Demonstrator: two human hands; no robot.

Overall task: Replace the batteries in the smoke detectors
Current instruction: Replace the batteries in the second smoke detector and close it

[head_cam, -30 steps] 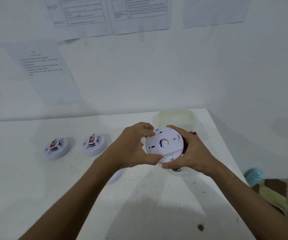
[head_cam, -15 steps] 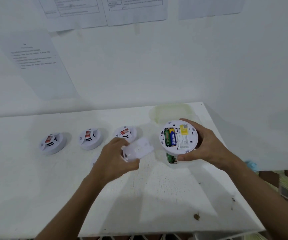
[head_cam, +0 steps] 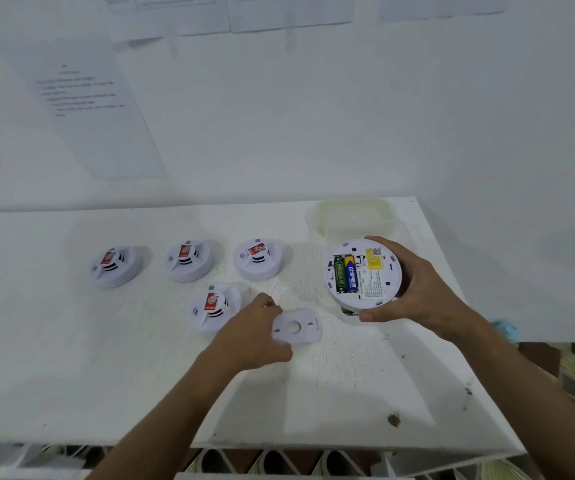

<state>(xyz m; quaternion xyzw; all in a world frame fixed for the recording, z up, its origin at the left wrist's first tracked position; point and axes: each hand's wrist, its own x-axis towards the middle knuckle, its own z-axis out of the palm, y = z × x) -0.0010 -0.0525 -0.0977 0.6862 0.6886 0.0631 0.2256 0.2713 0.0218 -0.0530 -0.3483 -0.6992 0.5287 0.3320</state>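
Resting in right hand (head_cam: 417, 289): smoke detector (head_cam: 364, 271)

One camera only, worn on my head, looking forward and down across the white desk (head_cam: 71, 358) toward the wall (head_cam: 313, 116) behind it, where sheets of paper (head_cam: 89, 109) hang. It sits close: both my forearms enter from the bottom edge, with my left hand (head_cam: 255, 336) near the centre and my right hand (head_cam: 417, 289) to its right. The wide lens takes in the desk's front edge, its right-hand corner and the wall above; there is no second view to overlap with.
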